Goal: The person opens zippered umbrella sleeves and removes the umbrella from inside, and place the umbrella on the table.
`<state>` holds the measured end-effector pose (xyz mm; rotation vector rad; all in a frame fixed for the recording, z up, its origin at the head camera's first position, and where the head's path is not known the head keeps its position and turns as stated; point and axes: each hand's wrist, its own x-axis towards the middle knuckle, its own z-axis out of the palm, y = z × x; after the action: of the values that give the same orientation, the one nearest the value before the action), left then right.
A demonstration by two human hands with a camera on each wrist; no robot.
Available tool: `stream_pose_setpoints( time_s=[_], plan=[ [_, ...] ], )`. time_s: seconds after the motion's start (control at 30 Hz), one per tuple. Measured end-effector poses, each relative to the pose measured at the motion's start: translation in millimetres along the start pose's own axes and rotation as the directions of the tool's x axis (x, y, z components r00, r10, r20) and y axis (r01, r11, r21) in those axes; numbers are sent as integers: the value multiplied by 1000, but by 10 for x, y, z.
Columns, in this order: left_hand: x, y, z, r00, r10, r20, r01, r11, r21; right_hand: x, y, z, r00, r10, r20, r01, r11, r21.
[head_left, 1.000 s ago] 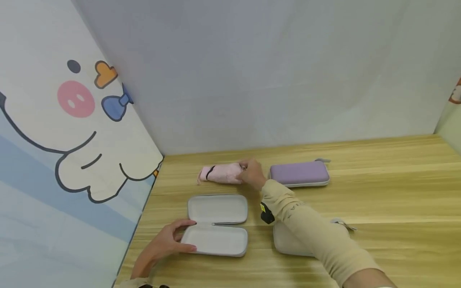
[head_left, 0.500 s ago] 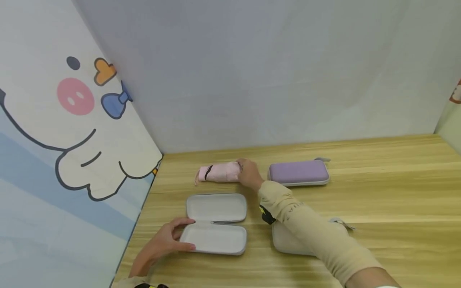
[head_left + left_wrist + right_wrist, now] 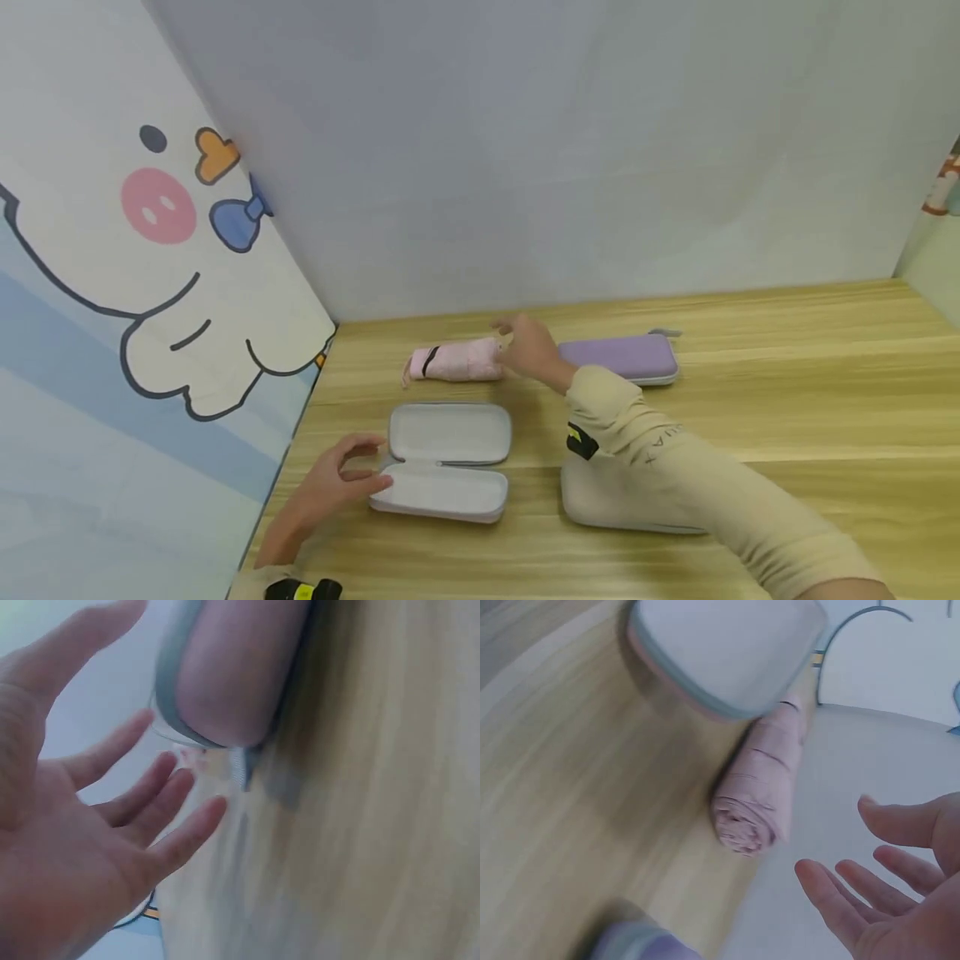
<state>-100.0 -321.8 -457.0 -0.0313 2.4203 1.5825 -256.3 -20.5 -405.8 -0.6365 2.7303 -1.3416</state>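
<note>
On the wooden table lies a pink folded umbrella [image 3: 456, 361], with a dark band and a cord at its left end. My right hand [image 3: 534, 352] is just off its right end; the right wrist view shows the fingers spread, apart from the rolled umbrella [image 3: 754, 780]. Nearer to me, a hard zip case [image 3: 450, 433] lies unfolded, showing its pale inside. My left hand [image 3: 333, 479] hovers at the case's left end, fingers loosely extended. From the left wrist the case [image 3: 236, 667] appears with a gap between it and the fingers.
A closed purple case [image 3: 621, 357] lies behind my right wrist, and a closed greyish case [image 3: 611, 498] sits under my right forearm, partly hidden. A pale cloth wall [image 3: 570, 167] stands behind the table; a cartoon-printed panel [image 3: 247, 358] borders its left side.
My right hand has let go of the umbrella's right end and drawn back rightward. My left hand has come off the open case, whose near half now tilts slightly up.
</note>
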Motion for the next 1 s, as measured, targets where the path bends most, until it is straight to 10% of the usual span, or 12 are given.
stream_pose_setpoints(
  time_s=[0.33,1.0],
  plan=[
    [37,351,-22,959,181,-220,-176,984,41,-169,-240,-477,995,-98,1,98,994,46],
    [232,794,278,879,417,-233,-434,901,-26,-709,-212,-1044,984,-160,-76,163,986,22]
  ],
)
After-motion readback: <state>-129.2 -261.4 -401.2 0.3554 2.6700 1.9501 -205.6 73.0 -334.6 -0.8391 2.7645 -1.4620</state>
